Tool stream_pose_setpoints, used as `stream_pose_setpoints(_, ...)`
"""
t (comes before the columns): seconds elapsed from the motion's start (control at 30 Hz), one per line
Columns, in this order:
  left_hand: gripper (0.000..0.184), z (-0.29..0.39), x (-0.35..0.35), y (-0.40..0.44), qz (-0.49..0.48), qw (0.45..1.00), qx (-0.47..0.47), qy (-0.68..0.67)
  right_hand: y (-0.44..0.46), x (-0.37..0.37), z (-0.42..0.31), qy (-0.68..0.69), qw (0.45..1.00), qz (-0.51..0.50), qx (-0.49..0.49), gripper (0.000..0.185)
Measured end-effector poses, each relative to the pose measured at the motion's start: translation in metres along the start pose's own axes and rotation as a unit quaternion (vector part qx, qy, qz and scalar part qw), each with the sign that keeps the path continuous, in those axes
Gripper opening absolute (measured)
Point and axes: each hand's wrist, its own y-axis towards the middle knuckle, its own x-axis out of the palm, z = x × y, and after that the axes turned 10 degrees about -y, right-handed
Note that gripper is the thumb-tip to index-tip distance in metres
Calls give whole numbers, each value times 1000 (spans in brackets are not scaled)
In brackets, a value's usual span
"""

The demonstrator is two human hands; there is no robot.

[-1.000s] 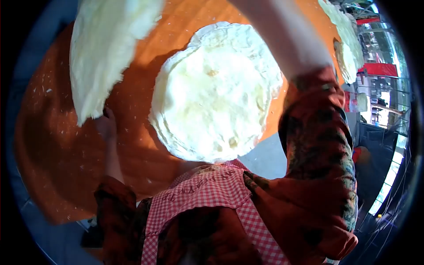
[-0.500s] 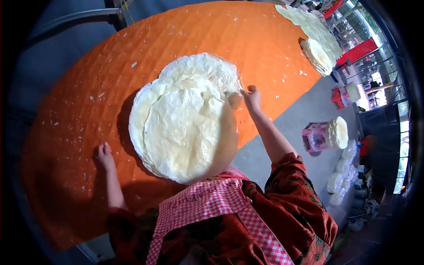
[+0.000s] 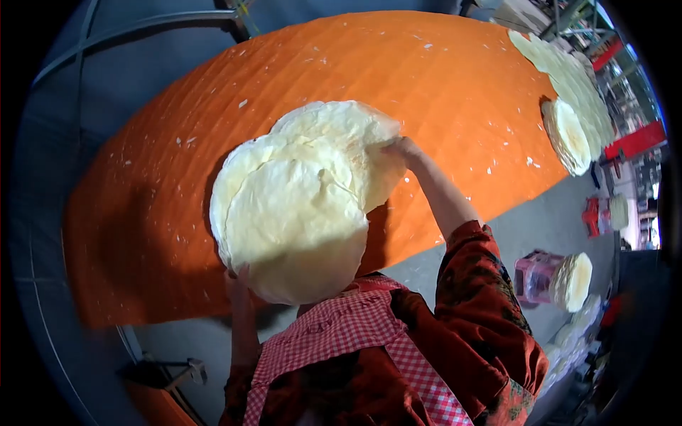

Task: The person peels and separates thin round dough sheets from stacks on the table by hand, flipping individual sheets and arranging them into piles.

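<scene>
A stack of thin, pale round flatbreads (image 3: 291, 213) lies near the table's front edge, in front of my apron. Its sheets overlap unevenly, with creases on top. At its far right, my right hand (image 3: 400, 149) is closed on the edge of one thin flatbread (image 3: 383, 170), which bends up and lets some light through. My left hand (image 3: 239, 278) is at the near left rim of the stack, thumb against the edge; its other fingers are partly hidden by the sheets.
The orange table (image 3: 163, 213) is dotted with small white flakes. Another flatbread pile (image 3: 568, 136) and a spread of overlapping sheets (image 3: 568, 82) lie at its far right end. On the floor to the right, a pink stool (image 3: 534, 277) bears a further stack (image 3: 572, 282).
My left hand has come from the bare table to the stack's near left rim. The right hand's flatbread has shifted and folded at the right side. The view has turned slightly.
</scene>
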Motion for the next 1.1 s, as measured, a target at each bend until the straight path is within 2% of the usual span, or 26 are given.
stream_pose_setpoints(0.07,54,-3,1,2,-2,1000,-8,-28,14,0,8,2,1000,9,-4,38)
stream_pose_setpoints(0.1,49,10,5,-5,-47,998,-9,-49,10,4,-1,-24,1000,14,1,37)
stream_pose_setpoints(0.17,47,7,3,1,-33,996,-41,-75,-9,18,-27,-73,997,29,12,36)
stream_pose_setpoints(0.2,46,7,0,4,-28,994,-55,-88,-6,18,-30,-156,987,38,3,34)
stream_pose_setpoints(0.27,47,5,-3,8,-86,976,-83,-184,7,13,-44,-321,945,63,-17,31)
stream_pose_setpoints(0.33,49,1,-5,10,-122,957,-112,-236,-8,10,-85,-156,965,44,-208,27)
stream_pose_setpoints(0.4,52,3,-7,12,-135,951,-147,-236,-36,8,-164,-230,933,35,-273,29)
stream_pose_setpoints(0.43,53,2,-11,14,-149,953,-156,-214,-58,15,-212,-342,886,100,-298,33)
stream_pose_setpoints(0.47,54,1,-15,16,-163,954,-163,-193,-76,20,-252,-391,836,103,-371,41)
stream_pose_setpoints(0.53,57,5,-19,20,-172,958,-152,-174,-117,43,-325,-518,735,127,-419,41)
stream_pose_setpoints(0.6,59,18,-14,8,-156,964,-127,-174,-151,68,-374,-603,608,156,-493,30)
stream_pose_setpoints(0.67,62,21,-14,7,-130,969,-138,-160,-200,98,-408,-526,700,117,-468,33)
stream_pose_setpoints(0.73,62,17,-17,9,-131,970,-139,-152,-283,142,-427,-565,745,211,-285,33)
stream_pose_setpoints(0.8,62,3,-27,20,-155,966,-144,-146,-283,134,-418,-484,776,176,-363,34)
stream_pose_setpoints(0.83,62,-4,-31,23,-168,964,-146,-144,-271,123,-411,-417,809,141,-388,35)
stream_pose_setpoints(0.87,63,-6,-33,22,-178,950,-155,-202,-260,115,-403,-341,847,102,-395,36)
stream_pose_setpoints(0.93,68,-4,-32,17,-197,913,-166,-316,-225,101,-369,-203,913,28,-353,37)
stream_pose_setpoints(1.0,72,6,-29,12,-220,900,-139,-348,-183,98,-308,-140,957,-19,-254,39)
stream_pose_setpoints(1.07,78,0,-28,17,-219,894,-133,-368,-129,96,-221,-300,943,-35,-137,43)
stream_pose_setpoints(1.1,80,12,-24,8,-259,899,-91,-341,-124,104,-177,-209,953,-124,-179,46)
